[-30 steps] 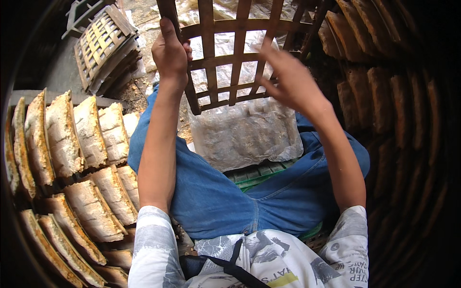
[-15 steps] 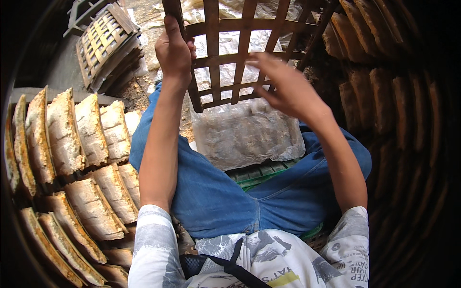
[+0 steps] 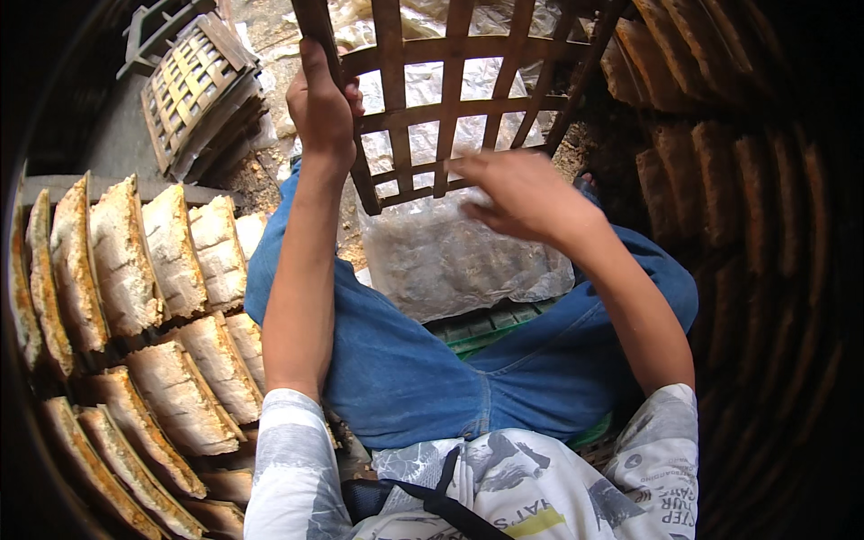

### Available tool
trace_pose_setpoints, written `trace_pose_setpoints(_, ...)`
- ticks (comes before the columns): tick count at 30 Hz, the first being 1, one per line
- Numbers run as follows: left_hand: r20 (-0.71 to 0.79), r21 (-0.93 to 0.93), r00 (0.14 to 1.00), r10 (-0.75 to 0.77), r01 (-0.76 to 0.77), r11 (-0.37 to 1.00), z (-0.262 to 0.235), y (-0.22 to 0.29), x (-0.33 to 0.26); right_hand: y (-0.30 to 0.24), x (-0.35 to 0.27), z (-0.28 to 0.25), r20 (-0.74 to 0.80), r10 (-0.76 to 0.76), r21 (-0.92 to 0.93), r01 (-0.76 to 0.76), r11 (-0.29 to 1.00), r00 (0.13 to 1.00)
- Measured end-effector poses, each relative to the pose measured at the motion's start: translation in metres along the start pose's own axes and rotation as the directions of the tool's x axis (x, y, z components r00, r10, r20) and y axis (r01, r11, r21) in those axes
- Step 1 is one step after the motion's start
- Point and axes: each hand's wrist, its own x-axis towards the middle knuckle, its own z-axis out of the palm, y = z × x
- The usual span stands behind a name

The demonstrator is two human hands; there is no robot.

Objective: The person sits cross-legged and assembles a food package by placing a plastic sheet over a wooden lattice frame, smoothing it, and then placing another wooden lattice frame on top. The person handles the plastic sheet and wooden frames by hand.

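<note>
My left hand (image 3: 321,106) grips the left edge slat of a brown wooden lattice frame (image 3: 463,49), which stands tilted up in front of me. Below the frame a flat pale slab wrapped in clear plastic (image 3: 450,261) lies across my lap, on blue jeans. My right hand (image 3: 522,196) hovers over the slab's upper right part, just under the frame's bottom bar, fingers spread and holding nothing.
Rows of pale, crusty slabs (image 3: 126,261) stand on edge along my left, and more brown ones (image 3: 711,153) line the right. A stack of wooden lattice frames (image 3: 200,90) lies at the upper left. Crumpled plastic sheet (image 3: 432,85) covers the ground behind the frame.
My right hand has come off the frame's right side and dropped down toward the wrapped slab. My left hand keeps its grip on the frame.
</note>
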Motion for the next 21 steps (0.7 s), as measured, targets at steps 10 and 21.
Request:
trace_pose_setpoints(10,0.037,0.012,0.998,0.053,-0.054,0.998,0.004,-0.002,-0.001,-0.007,0.008,0.006,-0.19,0.07,-0.147,-0.099,0.984,0.979)
trace_pose_setpoints(21,0.038,-0.012,0.999,0.016,-0.016,1.0,0.007,-0.008,0.002,-0.003,0.008,-0.034,-0.587,-0.099,-0.078,0.066,0.995,0.804)
